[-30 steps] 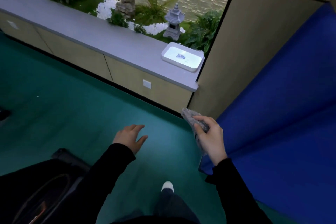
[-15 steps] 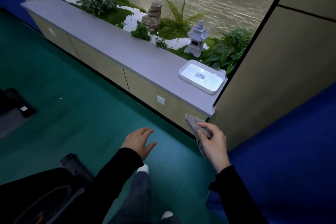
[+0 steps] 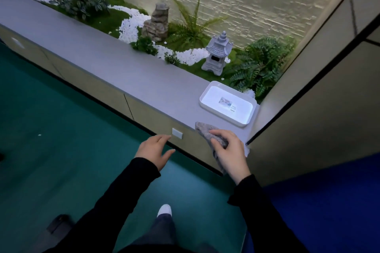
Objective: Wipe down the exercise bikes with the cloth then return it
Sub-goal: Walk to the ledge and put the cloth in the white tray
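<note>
My right hand (image 3: 230, 154) grips a crumpled grey cloth (image 3: 205, 132), whose free end pokes up over the front edge of the grey ledge (image 3: 123, 70). A white rectangular tray (image 3: 228, 104) with a small label inside sits on the ledge just beyond and to the right of the cloth. My left hand (image 3: 154, 151) hovers with fingers loosely spread, holding nothing, in front of the cabinet face below the ledge. No exercise bike is clearly visible; only a dark base part (image 3: 58, 223) shows at the lower left.
Behind the ledge lies a planter with ferns, white pebbles, a rock stack (image 3: 157, 23) and a stone lantern (image 3: 217, 55). A beige wall panel (image 3: 318, 109) and blue padding (image 3: 318, 201) close the right side. Green floor (image 3: 51, 129) stretches left. My foot (image 3: 164, 210) is below.
I have stepped closer to the ledge; the tray and planter loom larger. My right hand carried the cloth up to the ledge's front edge, and my left hand rose toward the cabinet.
</note>
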Available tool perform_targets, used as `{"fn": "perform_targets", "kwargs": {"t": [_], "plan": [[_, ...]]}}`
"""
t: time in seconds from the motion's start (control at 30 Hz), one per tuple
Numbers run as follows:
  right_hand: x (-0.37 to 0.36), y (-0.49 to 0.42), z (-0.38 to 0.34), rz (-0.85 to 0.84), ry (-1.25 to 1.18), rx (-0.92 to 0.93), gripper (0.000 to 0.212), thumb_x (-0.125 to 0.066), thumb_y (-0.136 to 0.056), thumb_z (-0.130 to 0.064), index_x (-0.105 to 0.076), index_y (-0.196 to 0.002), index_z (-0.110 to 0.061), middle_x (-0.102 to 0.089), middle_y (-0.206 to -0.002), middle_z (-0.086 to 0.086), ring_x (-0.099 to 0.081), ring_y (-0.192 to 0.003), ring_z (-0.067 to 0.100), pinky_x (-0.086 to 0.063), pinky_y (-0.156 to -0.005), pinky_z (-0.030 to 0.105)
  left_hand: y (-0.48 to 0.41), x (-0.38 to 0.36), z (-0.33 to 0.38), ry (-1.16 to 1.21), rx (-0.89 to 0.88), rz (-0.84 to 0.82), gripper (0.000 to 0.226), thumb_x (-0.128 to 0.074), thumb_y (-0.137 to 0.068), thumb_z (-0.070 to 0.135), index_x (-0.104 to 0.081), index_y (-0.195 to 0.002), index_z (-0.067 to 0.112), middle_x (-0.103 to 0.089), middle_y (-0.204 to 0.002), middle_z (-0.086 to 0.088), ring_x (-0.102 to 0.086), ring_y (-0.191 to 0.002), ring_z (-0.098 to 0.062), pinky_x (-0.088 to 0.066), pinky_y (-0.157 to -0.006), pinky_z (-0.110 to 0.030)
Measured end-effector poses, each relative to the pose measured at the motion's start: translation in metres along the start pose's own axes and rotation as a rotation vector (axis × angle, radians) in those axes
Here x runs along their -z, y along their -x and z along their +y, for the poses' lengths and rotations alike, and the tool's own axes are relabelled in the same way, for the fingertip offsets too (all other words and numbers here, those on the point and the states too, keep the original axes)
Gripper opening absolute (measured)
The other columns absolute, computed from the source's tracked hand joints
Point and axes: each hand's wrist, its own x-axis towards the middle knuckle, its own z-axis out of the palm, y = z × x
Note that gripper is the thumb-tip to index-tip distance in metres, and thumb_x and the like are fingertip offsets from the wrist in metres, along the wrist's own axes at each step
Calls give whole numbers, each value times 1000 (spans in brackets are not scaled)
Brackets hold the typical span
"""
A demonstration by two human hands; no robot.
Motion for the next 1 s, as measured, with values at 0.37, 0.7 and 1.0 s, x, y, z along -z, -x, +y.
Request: {"fn": "perform_targets", "kwargs": {"t": [0.37, 0.7, 1.0], "plan": [[-14, -93, 3, 117, -44, -167, 18, -63, -88, -9, -68, -95, -25, -65, -100, -5, -61, -99, 16, -47, -93, 31, -106, 16, -35, 100, -7, -40, 49, -53, -92, 38, -46, -136, 16, -50, -136, -1, -44, -126, -19, -31, -102, -30], [-5, -188, 24, 122, -123, -204, 25, -59, -90, -11, -63, -92, -36, -57, -99, -16, -61, -86, 26, -54, -77, 41, -197, 21, -21, 157, 41, -73, 49, -53, -94, 34, -43, -138, 16, -46, -140, -3, -39, -131, -20, -29, -109, -32], [34, -283, 47, 156, -206, -243, 19, -57, -92, -15, -63, -106, -27, -60, -94, 10, -51, -66, 19, -42, -56, 27, -311, 38, 29, 198, -5, -33, 48, -50, -95, 33, -41, -139, 17, -45, -141, -2, -42, -128, -19, -33, -107, -32]]}}
